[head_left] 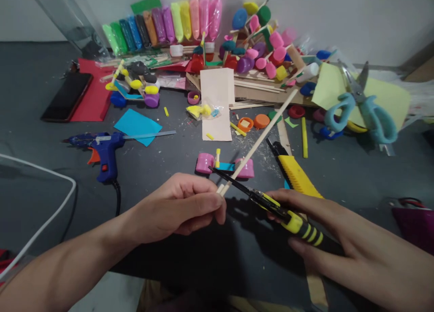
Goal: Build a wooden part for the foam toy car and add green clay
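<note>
My left hand [190, 205] is closed around the lower end of a thin wooden stick [267, 129], which slants up to the right. A short stick end also pokes out between its thumb and fingers. My right hand [315, 230] grips long-nose pliers [271, 205] with yellow and black handles. Their dark jaws meet the stick just above my left fingertips. Right behind the jaws lie two pink wheels [205, 163] joined by a blue strip [225, 166], with a small yellow-capped peg standing beside it.
A blue glue gun [107, 156] and phone [68, 96] are at left. A yellow cutter [296, 174] lies near my right hand, with scissors [359, 99] beyond. Colored clay packs [158, 25] and craft models [135, 88] line the back. A white cable [50, 172] curves at left.
</note>
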`<action>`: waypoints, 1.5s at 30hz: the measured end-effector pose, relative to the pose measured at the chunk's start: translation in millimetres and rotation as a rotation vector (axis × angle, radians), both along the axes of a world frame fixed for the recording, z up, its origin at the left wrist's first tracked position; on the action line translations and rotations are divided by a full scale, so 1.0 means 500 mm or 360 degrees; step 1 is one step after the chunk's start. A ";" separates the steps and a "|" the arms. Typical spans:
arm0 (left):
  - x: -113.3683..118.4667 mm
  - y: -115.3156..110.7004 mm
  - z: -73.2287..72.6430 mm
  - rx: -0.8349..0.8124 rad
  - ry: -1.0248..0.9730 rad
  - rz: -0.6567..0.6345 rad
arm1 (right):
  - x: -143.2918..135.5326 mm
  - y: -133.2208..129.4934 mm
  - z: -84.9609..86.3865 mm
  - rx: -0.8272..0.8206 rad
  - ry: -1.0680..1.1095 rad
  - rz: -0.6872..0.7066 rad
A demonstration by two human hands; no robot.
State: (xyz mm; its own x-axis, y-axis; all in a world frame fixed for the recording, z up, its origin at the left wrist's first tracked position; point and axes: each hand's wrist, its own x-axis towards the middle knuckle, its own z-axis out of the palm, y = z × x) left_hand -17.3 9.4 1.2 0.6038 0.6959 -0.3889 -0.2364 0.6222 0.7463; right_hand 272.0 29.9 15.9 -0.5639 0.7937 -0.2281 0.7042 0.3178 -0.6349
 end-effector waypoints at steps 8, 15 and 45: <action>0.003 -0.003 0.005 0.0041 0.0041 0.0020 | -0.009 -0.003 0.006 -0.0072 0.0030 -0.0081; 0.006 -0.001 0.012 0.0111 0.0169 0.0024 | 0.006 -0.014 -0.009 0.0015 0.0004 -0.0025; -0.004 -0.029 0.009 0.1556 0.1168 0.0749 | 0.031 -0.005 0.010 0.0408 -0.0361 0.0083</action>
State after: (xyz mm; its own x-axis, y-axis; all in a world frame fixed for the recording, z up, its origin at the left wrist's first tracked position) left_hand -19.4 -5.3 5.6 0.0919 0.9609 0.2614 0.3709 -0.2766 0.8865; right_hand 287.6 27.5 21.0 -0.5630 0.8129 -0.1495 0.7969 0.4859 -0.3589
